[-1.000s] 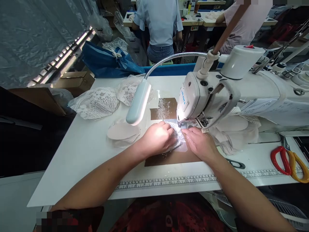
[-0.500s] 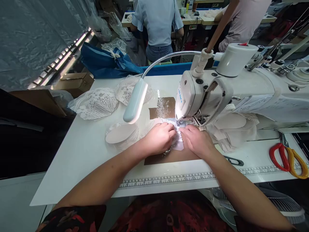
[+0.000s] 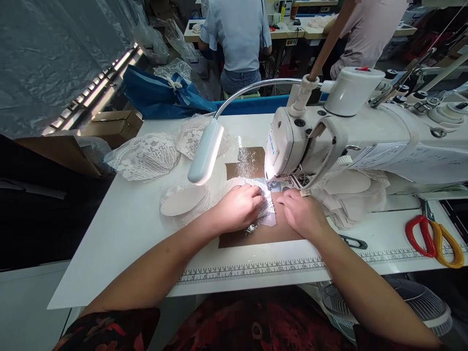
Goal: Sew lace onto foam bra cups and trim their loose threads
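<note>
White lace fabric [image 3: 268, 208] with a smooth pale layer under it lies at the needle area of a white sewing machine [image 3: 283, 141]. My left hand [image 3: 241, 208] is closed on this fabric, fingers curled down onto the lace just left of the presser foot [image 3: 269, 185]. To the right of the fabric edge, my right hand [image 3: 302, 212] rests on the brown sheet [image 3: 263, 236] below the machine head. Its thumb and fingers reach leftward with a small gap to the lace, and nothing shows in them. Part of the fabric is hidden under my left hand.
Lace cups [image 3: 146, 156] and a pale oval pad piece [image 3: 185, 201] lie left. A lamp [image 3: 206, 151] hangs over the table. More fabric pieces [image 3: 343, 195], a black snipper [image 3: 354, 243] and scissors [image 3: 435, 239] lie right. A person [image 3: 237, 44] sits beyond.
My right hand has drawn slightly right, off the lace edge, so a strip of brown sheet shows between. My left hand has barely shifted and stays on the fabric.
</note>
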`<action>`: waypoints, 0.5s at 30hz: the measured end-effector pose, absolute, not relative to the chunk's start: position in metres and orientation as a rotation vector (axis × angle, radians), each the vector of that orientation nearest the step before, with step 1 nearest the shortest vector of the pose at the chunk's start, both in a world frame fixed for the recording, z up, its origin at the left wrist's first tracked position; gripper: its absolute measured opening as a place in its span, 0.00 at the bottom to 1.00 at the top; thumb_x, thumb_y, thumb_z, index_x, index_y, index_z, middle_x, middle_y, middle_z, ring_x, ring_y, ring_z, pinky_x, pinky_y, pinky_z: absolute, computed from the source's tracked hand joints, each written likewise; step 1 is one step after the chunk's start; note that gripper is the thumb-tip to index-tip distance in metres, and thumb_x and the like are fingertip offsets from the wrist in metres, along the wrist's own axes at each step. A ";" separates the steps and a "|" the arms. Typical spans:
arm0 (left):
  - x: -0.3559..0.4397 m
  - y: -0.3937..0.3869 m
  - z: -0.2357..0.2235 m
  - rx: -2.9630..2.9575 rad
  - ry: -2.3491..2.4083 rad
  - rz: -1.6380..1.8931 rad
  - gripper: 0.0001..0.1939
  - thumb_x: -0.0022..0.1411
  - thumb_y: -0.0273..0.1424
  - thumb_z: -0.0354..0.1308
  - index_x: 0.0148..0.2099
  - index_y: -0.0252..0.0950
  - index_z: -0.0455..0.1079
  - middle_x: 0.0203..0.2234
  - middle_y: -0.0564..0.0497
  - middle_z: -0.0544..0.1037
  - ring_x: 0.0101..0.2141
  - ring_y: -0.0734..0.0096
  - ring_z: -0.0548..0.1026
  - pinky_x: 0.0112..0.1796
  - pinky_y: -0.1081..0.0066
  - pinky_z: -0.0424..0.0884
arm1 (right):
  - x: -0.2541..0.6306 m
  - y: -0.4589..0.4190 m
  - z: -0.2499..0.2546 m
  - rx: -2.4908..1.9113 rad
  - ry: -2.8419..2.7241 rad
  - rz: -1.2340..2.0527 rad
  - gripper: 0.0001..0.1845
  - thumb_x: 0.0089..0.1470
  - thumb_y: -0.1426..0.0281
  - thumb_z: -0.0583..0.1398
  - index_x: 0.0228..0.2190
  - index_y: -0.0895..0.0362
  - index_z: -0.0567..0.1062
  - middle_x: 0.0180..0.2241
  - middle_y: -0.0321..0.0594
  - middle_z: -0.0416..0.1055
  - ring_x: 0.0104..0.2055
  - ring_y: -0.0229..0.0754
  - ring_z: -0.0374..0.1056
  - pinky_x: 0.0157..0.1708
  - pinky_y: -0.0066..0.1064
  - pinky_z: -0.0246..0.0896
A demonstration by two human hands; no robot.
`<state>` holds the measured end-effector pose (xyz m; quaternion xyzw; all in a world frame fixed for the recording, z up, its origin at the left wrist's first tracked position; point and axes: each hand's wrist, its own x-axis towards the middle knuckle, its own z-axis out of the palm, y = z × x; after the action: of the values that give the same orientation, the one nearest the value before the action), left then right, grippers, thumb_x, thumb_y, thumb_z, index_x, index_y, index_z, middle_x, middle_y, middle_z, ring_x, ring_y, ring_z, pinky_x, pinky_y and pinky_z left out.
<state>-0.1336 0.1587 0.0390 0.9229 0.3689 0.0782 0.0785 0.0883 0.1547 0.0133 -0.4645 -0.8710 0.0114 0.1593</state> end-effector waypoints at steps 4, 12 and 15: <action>-0.134 0.156 0.039 2.733 1.060 0.284 0.15 0.67 0.32 0.51 0.51 0.32 0.71 0.48 0.40 0.74 0.43 0.60 0.71 0.44 0.62 0.69 | 0.095 0.145 0.016 -1.041 -2.538 0.182 0.17 0.54 0.79 0.53 0.39 0.56 0.78 0.31 0.40 0.73 0.32 0.40 0.64 0.34 0.30 0.53; -0.127 0.153 0.029 2.755 1.109 0.265 0.21 0.68 0.38 0.50 0.56 0.31 0.69 0.55 0.40 0.71 0.44 0.57 0.69 0.44 0.59 0.67 | 0.093 0.135 0.015 -0.972 -2.613 0.202 0.13 0.60 0.70 0.55 0.33 0.56 0.80 0.23 0.36 0.68 0.27 0.38 0.60 0.30 0.30 0.50; -0.126 0.153 0.027 2.761 1.132 0.264 0.21 0.67 0.38 0.50 0.57 0.31 0.68 0.56 0.40 0.70 0.44 0.56 0.69 0.44 0.58 0.67 | 0.092 0.136 0.014 -0.996 -2.604 0.191 0.14 0.61 0.70 0.54 0.30 0.57 0.79 0.23 0.36 0.67 0.26 0.37 0.58 0.30 0.30 0.49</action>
<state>-0.1263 0.1533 0.0267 0.9192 0.3768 0.0878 0.0730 0.0919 0.1358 0.0141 -0.3512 -0.9178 0.0672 0.1729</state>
